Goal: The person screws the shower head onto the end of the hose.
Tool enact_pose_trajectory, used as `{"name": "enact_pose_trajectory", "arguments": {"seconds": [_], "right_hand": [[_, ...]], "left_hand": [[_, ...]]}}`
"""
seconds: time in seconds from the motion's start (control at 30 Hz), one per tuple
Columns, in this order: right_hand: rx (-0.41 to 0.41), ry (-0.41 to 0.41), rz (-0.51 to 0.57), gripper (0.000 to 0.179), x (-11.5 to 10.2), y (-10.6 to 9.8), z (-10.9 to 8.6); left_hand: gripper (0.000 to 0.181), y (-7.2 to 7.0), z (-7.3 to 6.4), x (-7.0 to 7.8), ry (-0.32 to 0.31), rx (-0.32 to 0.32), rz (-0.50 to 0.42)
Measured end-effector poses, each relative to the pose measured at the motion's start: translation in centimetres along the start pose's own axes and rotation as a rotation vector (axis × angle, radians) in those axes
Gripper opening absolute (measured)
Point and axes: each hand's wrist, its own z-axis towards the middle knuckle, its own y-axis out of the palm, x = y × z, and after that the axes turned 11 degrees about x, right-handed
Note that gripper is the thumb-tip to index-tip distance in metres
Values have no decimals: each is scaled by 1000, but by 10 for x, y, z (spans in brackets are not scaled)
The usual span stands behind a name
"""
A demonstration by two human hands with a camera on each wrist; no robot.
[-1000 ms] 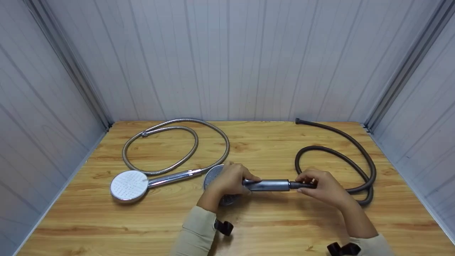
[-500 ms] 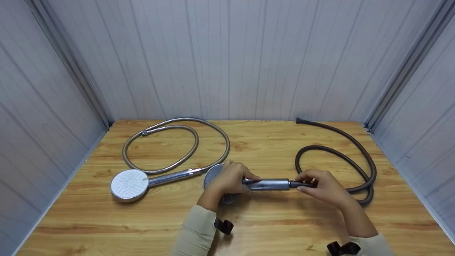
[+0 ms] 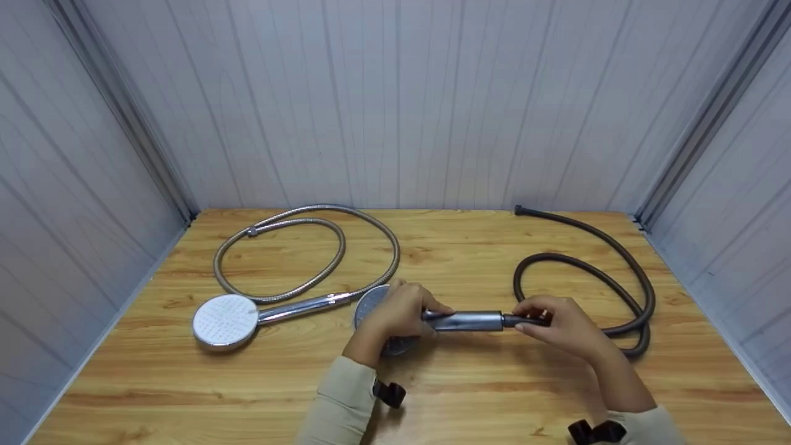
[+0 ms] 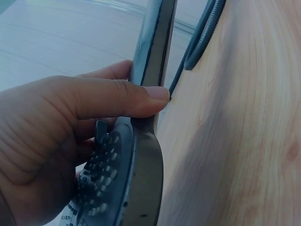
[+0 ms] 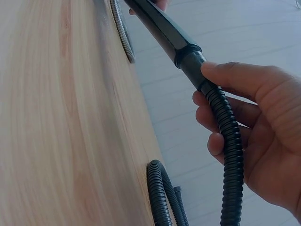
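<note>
My left hand [image 3: 398, 315] grips a dark grey shower head [image 3: 471, 321] where its handle meets the round head. In the left wrist view the thumb lies across the handle, and the nozzle face [image 4: 101, 174] shows below the fingers. At the handle's right end sits the connector [image 5: 193, 63] of a black ribbed shower hose [image 5: 230, 155]. My right hand [image 3: 559, 324] pinches the hose at that connector between thumb and fingers. The hose end and handle are in line, joined end to end. The rest of the hose loops on the table to the right.
A chrome shower head [image 3: 225, 321] with a white face lies on the left of the wooden table [image 3: 247, 395]. Its metal hose [image 3: 395, 247] coils behind it. The black hose's free end nut [image 3: 518, 210] lies near the back edge. Pale panel walls [image 3: 395, 105] enclose three sides.
</note>
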Motion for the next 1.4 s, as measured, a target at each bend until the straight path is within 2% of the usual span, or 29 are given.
{"name": "enact_pose_trajectory", "arguments": {"seconds": [0.47, 0.93, 1.03, 1.2, 1.4], "right_hand": [[-13, 20, -16, 18, 2, 1, -1], [-45, -13, -12, 19, 7, 3, 0], [-28, -55, -2, 17, 8, 4, 0], [52, -145, 0, 22, 10, 9, -2], [100, -154, 17, 26, 14, 14, -5]], "left_hand": [[48, 1, 0, -1, 1, -7, 2], [48, 0, -1, 1, -7, -12, 9], [47, 0, -2, 0, -5, -12, 2], [47, -1, -1, 0, -5, -12, 9], [48, -1, -2, -1, -5, -23, 21]]}}
